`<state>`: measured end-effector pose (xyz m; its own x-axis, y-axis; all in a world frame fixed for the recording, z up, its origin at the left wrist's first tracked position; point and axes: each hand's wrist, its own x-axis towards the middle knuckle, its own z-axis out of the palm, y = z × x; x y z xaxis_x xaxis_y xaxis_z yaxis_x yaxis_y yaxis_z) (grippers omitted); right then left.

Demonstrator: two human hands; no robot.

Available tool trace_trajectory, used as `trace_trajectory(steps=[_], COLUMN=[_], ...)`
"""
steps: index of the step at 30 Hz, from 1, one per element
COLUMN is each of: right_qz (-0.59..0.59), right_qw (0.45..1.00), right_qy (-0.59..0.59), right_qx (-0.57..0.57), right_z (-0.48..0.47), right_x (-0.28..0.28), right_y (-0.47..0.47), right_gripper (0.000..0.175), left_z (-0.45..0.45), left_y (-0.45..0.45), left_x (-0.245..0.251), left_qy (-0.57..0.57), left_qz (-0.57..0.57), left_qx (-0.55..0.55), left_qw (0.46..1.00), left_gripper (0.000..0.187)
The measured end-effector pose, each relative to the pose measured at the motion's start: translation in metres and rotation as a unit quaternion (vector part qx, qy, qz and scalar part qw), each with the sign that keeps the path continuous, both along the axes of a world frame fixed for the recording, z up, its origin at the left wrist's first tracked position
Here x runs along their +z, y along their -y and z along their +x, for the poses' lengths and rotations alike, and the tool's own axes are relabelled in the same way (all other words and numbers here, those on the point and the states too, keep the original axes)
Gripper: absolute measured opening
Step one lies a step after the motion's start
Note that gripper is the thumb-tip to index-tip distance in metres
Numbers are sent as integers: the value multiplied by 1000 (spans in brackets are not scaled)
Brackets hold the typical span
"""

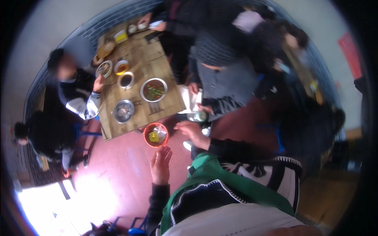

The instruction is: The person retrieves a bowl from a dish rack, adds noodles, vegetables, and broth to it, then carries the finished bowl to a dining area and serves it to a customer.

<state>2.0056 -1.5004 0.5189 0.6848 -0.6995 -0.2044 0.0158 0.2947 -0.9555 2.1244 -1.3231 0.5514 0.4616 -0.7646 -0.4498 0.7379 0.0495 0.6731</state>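
Observation:
My left hand (160, 166) is empty, its fingers extended and slightly apart. It is just below an orange-rimmed waste bin (146, 141) that holds crumpled white and yellow litter. My right hand (193, 132) reaches in from the right, also empty, fingers stretched towards the bin. Beyond the bin is a wooden table (159, 113). On it are a large bowl of reddish food with green pieces (153, 90), a metal bowl with pale contents (124, 111), a bowl of dark liquid (126, 80) and a bowl of amber liquid (121, 68).
A seated person (227, 79) in a grey knit hat is close by on the right, near a blurred greenish round object (201, 116). Another person (79, 91) sits at the table's left, a hand at a food bowl (104, 69). Blue stools (88, 133) stand on the red floor (130, 165).

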Motion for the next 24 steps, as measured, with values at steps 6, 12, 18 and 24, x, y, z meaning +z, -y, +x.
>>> trace_trajectory(steps=[6, 12, 18, 24], right_qz=[232, 255, 317, 436], right_qw=[966, 936, 890, 809], right_qy=[41, 154, 158, 116], right_qx=[106, 186, 286, 377], right_z=[-23, -40, -46, -62], right_x=[83, 118, 136, 129], right_y=[-99, -141, -146, -112], right_gripper=[63, 59, 57, 55], left_z=[-94, -140, -159, -199], left_y=[-33, -53, -62, -38], left_x=[59, 83, 115, 120], left_qy=[212, 486, 602, 590], left_qz=[6, 84, 132, 210], left_qx=[17, 147, 208, 253], left_qw=[977, 858, 760, 738], left_gripper=[25, 10, 13, 10])
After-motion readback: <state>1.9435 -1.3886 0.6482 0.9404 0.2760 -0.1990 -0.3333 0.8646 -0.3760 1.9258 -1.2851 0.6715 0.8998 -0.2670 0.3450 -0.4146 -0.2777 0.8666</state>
